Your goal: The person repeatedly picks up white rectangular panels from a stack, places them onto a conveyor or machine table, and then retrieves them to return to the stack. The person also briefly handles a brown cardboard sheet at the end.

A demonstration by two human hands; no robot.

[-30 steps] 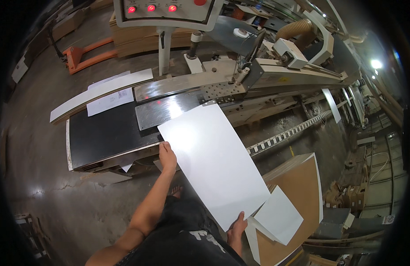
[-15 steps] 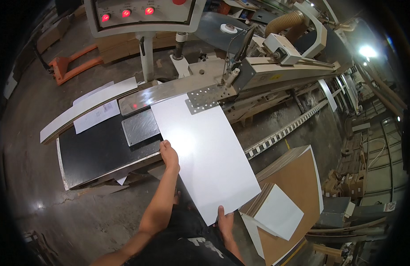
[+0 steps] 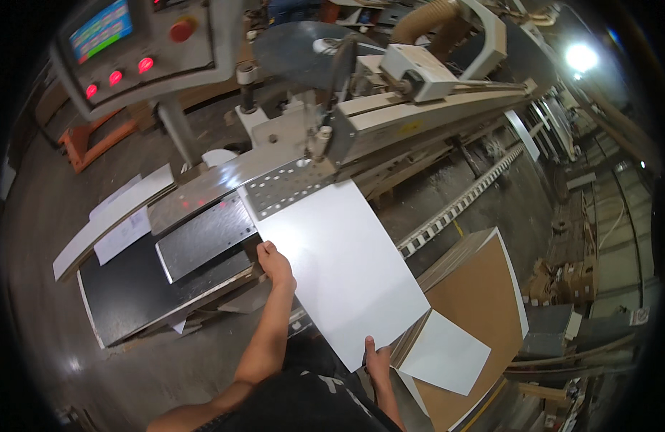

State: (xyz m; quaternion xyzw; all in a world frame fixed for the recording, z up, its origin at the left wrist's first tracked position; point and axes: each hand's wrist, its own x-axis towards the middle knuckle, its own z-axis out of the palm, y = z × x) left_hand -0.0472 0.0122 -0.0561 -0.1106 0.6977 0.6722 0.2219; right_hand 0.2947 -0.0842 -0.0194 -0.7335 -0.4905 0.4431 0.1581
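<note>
A rectangular white panel point(image 3: 340, 266) lies between my hands, sloping from the machine toward my body. My left hand point(image 3: 276, 265) is closed on its left edge, thumb on top. At its near edge my right hand point(image 3: 377, 360) grips close to the near corner, thumb on the white face and fingers hidden beneath. The panel's far end passes under a perforated metal plate point(image 3: 286, 189) on the machine point(image 3: 412, 119). Left of the panel, a grey metal support plate point(image 3: 203, 237) sits beside the machine's steel rail.
A control box point(image 3: 149, 54) with red lit buttons stands at upper left. White strips point(image 3: 120, 216) and paper lie by a black board point(image 3: 124, 306). Stacked brown-and-white panels point(image 3: 483, 302) lean at right, a smaller white-faced stack point(image 3: 448, 353) before them. An orange pallet jack point(image 3: 88, 144) stands behind.
My view has swung left, bringing the control screen into sight. The panel has slid right along the machine, so the perforated plate now covers its far left corner. Both hands keep their grip.
</note>
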